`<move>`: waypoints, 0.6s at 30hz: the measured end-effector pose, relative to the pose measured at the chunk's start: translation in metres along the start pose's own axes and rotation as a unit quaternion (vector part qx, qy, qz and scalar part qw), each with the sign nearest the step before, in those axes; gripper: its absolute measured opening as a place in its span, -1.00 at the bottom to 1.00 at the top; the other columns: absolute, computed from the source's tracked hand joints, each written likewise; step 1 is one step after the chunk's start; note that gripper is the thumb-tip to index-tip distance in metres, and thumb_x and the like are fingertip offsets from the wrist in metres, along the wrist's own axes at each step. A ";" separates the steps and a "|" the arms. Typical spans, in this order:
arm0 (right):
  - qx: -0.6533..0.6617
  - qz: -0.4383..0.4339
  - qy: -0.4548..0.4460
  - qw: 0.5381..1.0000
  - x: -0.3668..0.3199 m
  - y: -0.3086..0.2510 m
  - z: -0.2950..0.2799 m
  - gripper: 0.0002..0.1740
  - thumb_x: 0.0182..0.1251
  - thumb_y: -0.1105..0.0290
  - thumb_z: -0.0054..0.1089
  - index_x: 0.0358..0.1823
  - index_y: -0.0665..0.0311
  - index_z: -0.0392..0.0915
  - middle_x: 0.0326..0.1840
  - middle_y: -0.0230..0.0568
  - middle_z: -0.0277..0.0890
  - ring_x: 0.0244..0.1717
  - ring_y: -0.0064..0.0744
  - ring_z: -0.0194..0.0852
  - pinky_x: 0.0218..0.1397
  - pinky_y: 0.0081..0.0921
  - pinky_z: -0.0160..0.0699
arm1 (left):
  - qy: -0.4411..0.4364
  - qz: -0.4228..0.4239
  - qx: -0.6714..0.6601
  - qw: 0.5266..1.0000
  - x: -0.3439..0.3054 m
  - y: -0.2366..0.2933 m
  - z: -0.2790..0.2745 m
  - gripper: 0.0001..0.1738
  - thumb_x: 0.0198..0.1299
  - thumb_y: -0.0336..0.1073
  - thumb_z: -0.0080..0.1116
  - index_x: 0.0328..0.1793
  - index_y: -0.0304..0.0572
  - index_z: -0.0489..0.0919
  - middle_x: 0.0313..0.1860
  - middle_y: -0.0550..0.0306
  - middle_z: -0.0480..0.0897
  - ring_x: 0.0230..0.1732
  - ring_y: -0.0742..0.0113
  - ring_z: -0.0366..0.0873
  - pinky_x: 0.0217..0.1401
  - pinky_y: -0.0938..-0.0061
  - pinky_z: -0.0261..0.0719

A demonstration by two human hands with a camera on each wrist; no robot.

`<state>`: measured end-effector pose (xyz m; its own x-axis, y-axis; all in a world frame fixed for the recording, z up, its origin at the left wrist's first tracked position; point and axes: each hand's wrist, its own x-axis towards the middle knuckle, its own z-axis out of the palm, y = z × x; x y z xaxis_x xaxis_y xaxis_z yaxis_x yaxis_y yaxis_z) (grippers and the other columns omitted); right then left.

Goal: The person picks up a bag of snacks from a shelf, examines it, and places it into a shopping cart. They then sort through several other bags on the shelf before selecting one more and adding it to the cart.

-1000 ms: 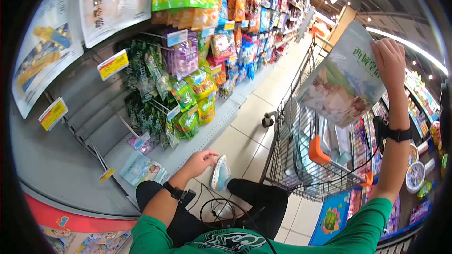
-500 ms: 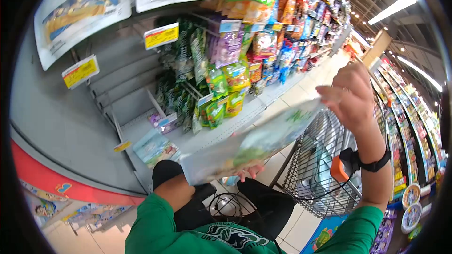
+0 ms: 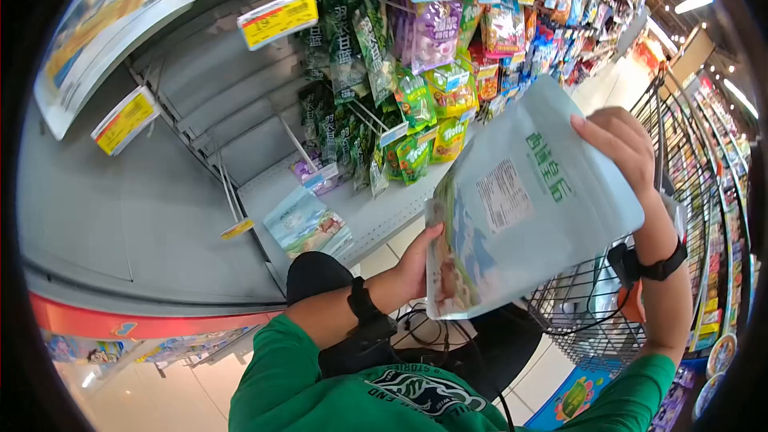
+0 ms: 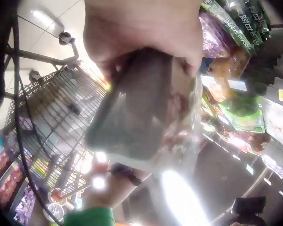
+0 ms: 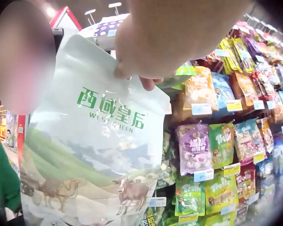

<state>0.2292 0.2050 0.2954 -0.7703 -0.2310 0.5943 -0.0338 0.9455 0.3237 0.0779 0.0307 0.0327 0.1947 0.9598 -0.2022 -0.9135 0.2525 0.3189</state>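
Observation:
A large light-blue stand-up snack pouch (image 3: 544, 208) is held tilted in front of the body, its green lettering and white label facing up in the head view. My right hand (image 3: 620, 148) pinches its top edge. At the opposite end, my left hand (image 3: 414, 260) grips the side near the bottom, thumb on the near face and the other fingers hidden behind. The right wrist view shows the other face of the pouch (image 5: 94, 136), printed with a camel and a cow. From the left wrist, the hand (image 4: 141, 33) spans the pouch's base (image 4: 137, 108).
A similar, smaller-looking blue pouch (image 3: 308, 222) lies on the bottom shelf (image 3: 384, 212). Green and purple candy bags (image 3: 432, 36) hang on hooks behind. Price tags (image 3: 280, 20) jut out at left. A wire shopping cart (image 3: 584, 312) stands to the right, and a black cable (image 3: 416, 328) loops by the legs.
The right hand has brought the pouch from over the cart leftward to the front of the body, turning it over. The left hand, earlier empty, has taken hold of its lower end.

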 end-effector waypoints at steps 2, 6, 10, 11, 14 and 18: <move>0.037 0.074 -0.031 0.996 -0.019 0.015 0.015 -0.45 -0.07 0.48 0.29 0.09 0.23 0.64 -0.38 -0.23 0.55 -0.34 -0.26 0.53 -0.25 -0.42 0.50 | 0.034 0.015 0.000 0.999 0.000 0.006 0.011 -0.24 0.24 0.29 -0.01 0.42 -0.02 0.35 0.24 -0.12 0.51 0.19 -0.08 0.50 0.22 0.00 0.46; 0.320 0.354 -0.011 0.879 -0.062 0.028 0.044 -0.43 0.41 0.28 0.00 0.41 0.36 0.32 0.31 -0.18 0.45 0.36 -0.46 0.29 0.41 -0.46 0.25 | 0.088 0.117 0.025 0.989 0.015 0.019 0.001 -0.20 0.24 0.35 -0.08 0.41 -0.04 0.32 0.13 -0.09 0.52 0.06 -0.09 0.53 -0.27 -0.07 0.59; 0.541 0.526 -0.078 0.652 -0.071 0.027 0.051 -0.16 0.51 -0.28 -0.56 0.04 0.36 0.52 -0.24 -0.08 0.62 -0.24 -0.36 0.62 -0.25 -0.46 0.60 | 0.106 0.181 0.072 0.975 0.012 0.038 -0.011 -0.14 0.24 0.38 -0.09 0.44 -0.10 0.26 0.21 -0.09 0.47 0.18 -0.10 0.47 0.12 -0.04 0.50; 0.535 0.495 -0.100 0.677 -0.065 0.022 0.051 -0.16 0.50 -0.28 -0.56 -0.01 0.34 0.53 -0.30 -0.17 0.62 -0.23 -0.42 0.63 -0.25 -0.52 0.58 | 0.102 0.231 0.065 0.965 0.016 0.042 -0.012 -0.13 0.24 0.38 -0.09 0.44 -0.11 0.26 0.22 -0.08 0.47 0.21 -0.10 0.45 0.21 -0.04 0.45; 0.468 0.450 -0.047 0.759 -0.056 0.005 0.054 -0.25 0.51 -0.24 -0.41 -0.10 0.32 0.55 -0.32 -0.22 0.62 -0.29 -0.50 0.60 -0.28 -0.57 0.55 | 0.096 0.237 0.075 0.964 0.015 0.047 -0.027 -0.14 0.25 0.35 -0.07 0.45 -0.15 0.24 0.28 -0.07 0.43 0.25 -0.11 0.42 0.23 -0.08 0.44; 0.417 0.482 -0.050 0.769 -0.059 0.011 0.051 -0.48 0.47 -0.07 -0.04 -0.16 0.31 0.58 -0.32 -0.28 0.62 -0.37 -0.61 0.53 -0.31 -0.63 0.51 | 0.093 0.261 0.086 0.957 0.016 0.043 -0.013 -0.16 0.23 0.22 0.07 0.47 -0.16 0.21 0.35 -0.04 0.39 0.37 -0.08 0.33 0.41 -0.08 0.28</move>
<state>0.2414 0.2403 0.2261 -0.7377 0.6483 0.1886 0.2192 0.4942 -0.8413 0.0367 0.0550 0.0310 -0.3528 0.9266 -0.1302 -0.7939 -0.2227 0.5658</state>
